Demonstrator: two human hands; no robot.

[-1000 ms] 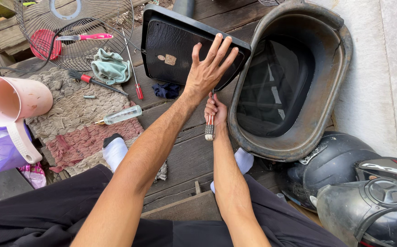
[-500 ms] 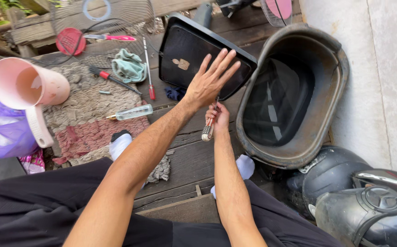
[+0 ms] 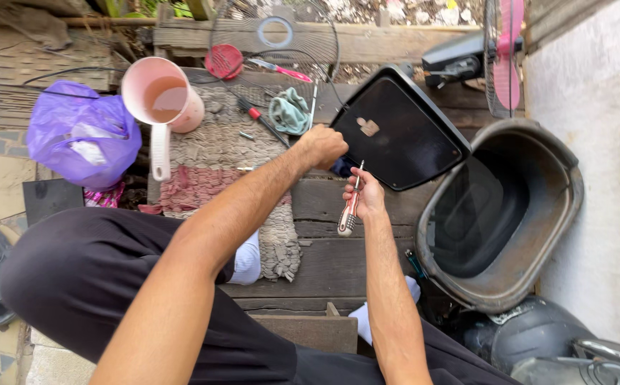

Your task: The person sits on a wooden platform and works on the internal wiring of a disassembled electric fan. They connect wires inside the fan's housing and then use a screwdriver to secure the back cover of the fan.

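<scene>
My right hand (image 3: 367,194) grips a screwdriver (image 3: 351,204) with a clear red-and-white handle, its shaft pointing up toward the near corner of a black flat lid (image 3: 403,132). My left hand (image 3: 322,145) is closed into a fist just left of that corner, beside the lid's edge; I cannot tell whether it grips anything. The lid lies tilted on the wooden boards, next to a large dark open box shell (image 3: 538,235) on the right.
A pink jug (image 3: 164,100) with brownish water, a purple plastic bag (image 3: 85,135), a woven mat (image 3: 217,157), a teal rag (image 3: 288,110), other screwdrivers (image 3: 263,122), a wire fan guard (image 3: 274,36), dark helmets (image 3: 538,342) bottom right, a white wall (image 3: 602,142) at right.
My left hand has come off the lid's top, where it lay flat with spread fingers, and closed into a fist at the lid's corner. The view has shifted, showing more on the left.
</scene>
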